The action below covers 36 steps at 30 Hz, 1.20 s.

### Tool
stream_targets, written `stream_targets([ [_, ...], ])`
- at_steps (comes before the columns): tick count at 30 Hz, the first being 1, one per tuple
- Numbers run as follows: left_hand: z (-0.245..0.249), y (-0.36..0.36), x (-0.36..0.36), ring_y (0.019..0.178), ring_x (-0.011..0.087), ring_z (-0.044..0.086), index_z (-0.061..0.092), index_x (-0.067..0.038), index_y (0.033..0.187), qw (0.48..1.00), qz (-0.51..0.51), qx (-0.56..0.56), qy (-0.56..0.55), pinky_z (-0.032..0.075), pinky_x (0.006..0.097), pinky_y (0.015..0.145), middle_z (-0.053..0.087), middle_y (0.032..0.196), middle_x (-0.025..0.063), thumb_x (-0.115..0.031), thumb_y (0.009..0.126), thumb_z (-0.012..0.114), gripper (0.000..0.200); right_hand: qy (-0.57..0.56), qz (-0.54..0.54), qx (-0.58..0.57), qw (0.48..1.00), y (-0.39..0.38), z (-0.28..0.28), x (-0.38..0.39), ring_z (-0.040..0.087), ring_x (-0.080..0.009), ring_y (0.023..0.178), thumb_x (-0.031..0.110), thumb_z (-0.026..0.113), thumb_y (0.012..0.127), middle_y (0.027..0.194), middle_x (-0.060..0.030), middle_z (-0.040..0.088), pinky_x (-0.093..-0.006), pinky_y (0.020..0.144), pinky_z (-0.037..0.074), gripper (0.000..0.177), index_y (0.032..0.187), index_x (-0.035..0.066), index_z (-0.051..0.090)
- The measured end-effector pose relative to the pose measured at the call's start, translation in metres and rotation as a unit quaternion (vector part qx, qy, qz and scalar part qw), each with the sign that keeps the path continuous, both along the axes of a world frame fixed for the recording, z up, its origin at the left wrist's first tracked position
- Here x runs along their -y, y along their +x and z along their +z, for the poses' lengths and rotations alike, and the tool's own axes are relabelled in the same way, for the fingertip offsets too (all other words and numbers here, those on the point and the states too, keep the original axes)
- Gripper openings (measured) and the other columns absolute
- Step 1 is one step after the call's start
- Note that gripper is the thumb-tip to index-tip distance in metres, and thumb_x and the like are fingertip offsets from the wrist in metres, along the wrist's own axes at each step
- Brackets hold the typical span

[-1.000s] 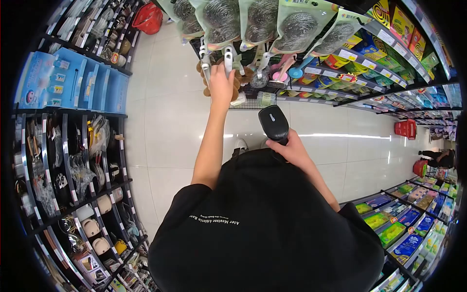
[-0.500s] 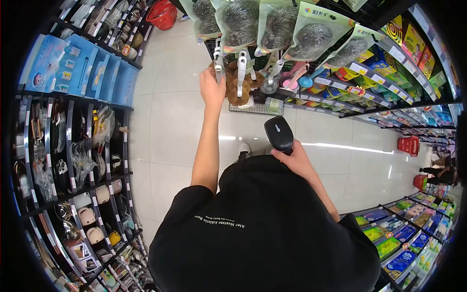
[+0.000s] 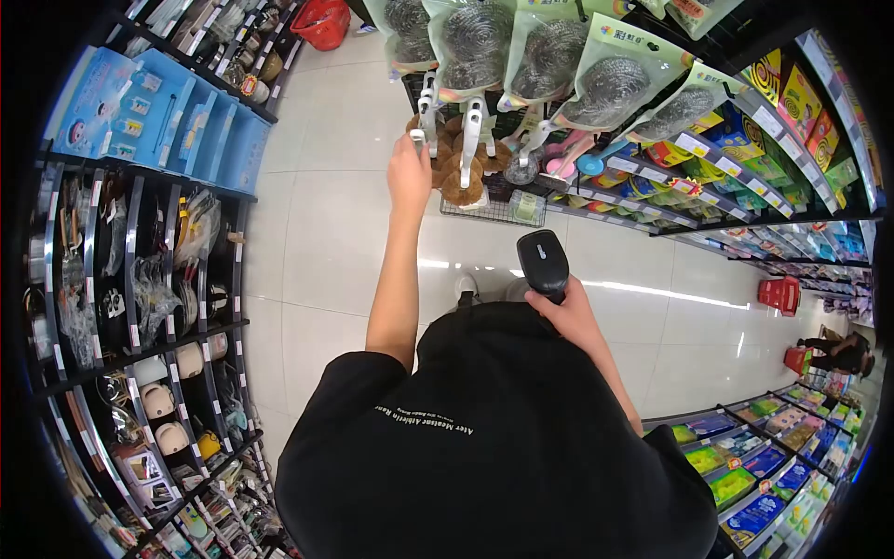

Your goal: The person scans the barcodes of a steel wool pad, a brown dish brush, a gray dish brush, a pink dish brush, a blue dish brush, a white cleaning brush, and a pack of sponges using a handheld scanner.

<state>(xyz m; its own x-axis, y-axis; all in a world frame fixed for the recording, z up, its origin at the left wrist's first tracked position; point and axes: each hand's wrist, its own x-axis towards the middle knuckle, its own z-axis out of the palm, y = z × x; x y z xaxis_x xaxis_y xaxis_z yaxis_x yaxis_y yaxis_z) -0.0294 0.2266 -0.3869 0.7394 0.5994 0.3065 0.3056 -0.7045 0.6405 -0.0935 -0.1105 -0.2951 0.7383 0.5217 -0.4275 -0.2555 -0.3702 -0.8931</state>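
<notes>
My left hand (image 3: pixel 410 177) is raised at the hanging rack, its fingers closed around the pale end of a white-handled scrubbing brush; the rest of that brush is mostly hidden. Right beside it hang more white-handled brushes (image 3: pixel 471 140) with round brown bristle heads (image 3: pixel 463 184). In front of my body, my right hand (image 3: pixel 569 310) grips a black handheld barcode scanner (image 3: pixel 543 261) by its handle, head pointing away from me. Packs of steel wool scourers (image 3: pixel 610 84) hang above the brushes.
A wire basket (image 3: pixel 492 211) sits below the brushes. Shelves of boxed goods (image 3: pixel 745 154) run along the right, and kitchenware shelves (image 3: pixel 140 279) on the left. Red baskets (image 3: pixel 321 24) stand on the tiled floor (image 3: pixel 312 214). Another person (image 3: pixel 838 355) is far right.
My left hand has shifted slightly, and a pale handle end now shows at its fingertips. The view has turned a little; the scanner stays in my right hand.
</notes>
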Motion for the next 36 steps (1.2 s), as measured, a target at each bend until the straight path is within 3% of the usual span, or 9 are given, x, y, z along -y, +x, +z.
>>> stream_targets([
  [4,0.012,-0.011,0.003,0.094,0.0440,0.061,0.052,0.001,0.121,1.000,-0.011,0.005,-0.002,0.049,0.0500,0.078,0.061,0.109,0.0220,-0.015,0.094,0.058,0.031,-0.005,0.002,0.009,1.000,0.002,0.005,-0.004,0.057,-0.0115,0.086,0.018,0.076,0.082,0.095,-0.0047,0.065,-0.0293,0.080,0.048,0.038,0.111,-0.001,0.060],
  [7,0.031,-0.014,0.006,0.098,0.0426,0.060,0.050,0.000,0.129,0.998,-0.041,0.034,0.012,0.049,0.0486,0.081,0.059,0.113,0.0222,-0.013,0.096,0.056,0.036,0.005,-0.008,0.052,0.999,-0.001,0.002,-0.007,0.058,-0.0087,0.080,0.016,0.077,0.084,0.089,-0.0024,0.064,-0.0271,0.071,0.048,0.032,0.104,-0.001,0.060],
  [11,0.045,-0.021,0.001,0.101,0.0414,0.059,0.048,-0.001,0.135,0.997,-0.046,0.058,0.029,0.048,0.0472,0.083,0.058,0.111,0.0213,-0.013,0.096,0.055,0.041,-0.004,0.014,0.030,0.999,0.003,-0.001,-0.007,0.059,-0.0132,0.087,0.019,0.077,0.082,0.097,-0.0074,0.067,-0.0303,0.082,0.049,0.041,0.112,-0.002,0.060],
  [21,0.046,-0.020,-0.019,0.099,0.0415,0.059,0.045,-0.012,0.140,0.998,-0.051,0.036,0.016,0.049,0.0476,0.081,0.053,0.119,0.0194,-0.014,0.098,0.053,0.042,-0.012,0.021,0.031,0.999,0.003,0.001,-0.009,0.058,-0.0130,0.088,0.020,0.077,0.082,0.096,-0.0070,0.067,-0.0300,0.083,0.048,0.041,0.112,-0.002,0.060],
  [24,0.051,-0.023,-0.018,0.097,0.0412,0.060,0.043,-0.009,0.141,0.998,-0.045,0.039,-0.009,0.048,0.0464,0.082,0.052,0.118,0.0192,-0.013,0.099,0.051,0.043,-0.003,0.015,0.030,0.999,0.002,0.000,-0.010,0.058,-0.0134,0.088,0.019,0.077,0.082,0.097,-0.0071,0.067,-0.0303,0.083,0.048,0.040,0.112,-0.002,0.061],
  [27,0.049,-0.023,-0.022,0.090,0.0347,0.062,0.039,-0.001,0.141,0.992,-0.057,0.105,-0.029,0.049,0.0430,0.080,0.054,0.111,0.0185,-0.011,0.100,0.048,0.043,0.005,0.010,0.035,0.999,0.001,0.000,-0.011,0.057,-0.0119,0.086,0.019,0.077,0.082,0.094,-0.0053,0.065,-0.0293,0.079,0.048,0.037,0.109,-0.001,0.060],
  [29,0.056,-0.028,-0.020,0.085,0.0286,0.060,0.039,0.003,0.138,0.985,-0.064,0.113,-0.115,0.049,0.0405,0.078,0.055,0.106,0.0170,-0.010,0.100,0.045,0.040,0.012,0.010,0.044,0.999,0.000,-0.002,-0.012,0.056,-0.0085,0.079,0.017,0.077,0.083,0.088,-0.0014,0.062,-0.0272,0.071,0.048,0.032,0.103,0.000,0.060],
  [33,0.066,-0.033,-0.021,0.077,0.0200,0.056,0.037,0.003,0.136,0.959,-0.048,0.181,-0.212,0.047,0.0366,0.073,0.054,0.095,0.0123,-0.010,0.101,0.043,0.038,0.006,0.012,0.043,0.999,0.001,-0.002,-0.014,0.056,-0.0091,0.080,0.015,0.076,0.082,0.089,-0.0020,0.063,-0.0272,0.073,0.047,0.031,0.104,0.000,0.060],
  [36,0.065,-0.036,-0.021,0.072,0.0178,0.050,0.039,0.000,0.131,0.845,-0.045,0.359,-0.394,0.044,0.0352,0.068,0.049,0.090,0.0085,-0.012,0.101,0.043,0.033,-0.001,-0.008,0.029,1.000,-0.002,-0.002,-0.014,0.056,-0.0110,0.083,0.012,0.074,0.080,0.091,-0.0034,0.063,-0.0287,0.078,0.048,0.032,0.105,-0.002,0.059],
])
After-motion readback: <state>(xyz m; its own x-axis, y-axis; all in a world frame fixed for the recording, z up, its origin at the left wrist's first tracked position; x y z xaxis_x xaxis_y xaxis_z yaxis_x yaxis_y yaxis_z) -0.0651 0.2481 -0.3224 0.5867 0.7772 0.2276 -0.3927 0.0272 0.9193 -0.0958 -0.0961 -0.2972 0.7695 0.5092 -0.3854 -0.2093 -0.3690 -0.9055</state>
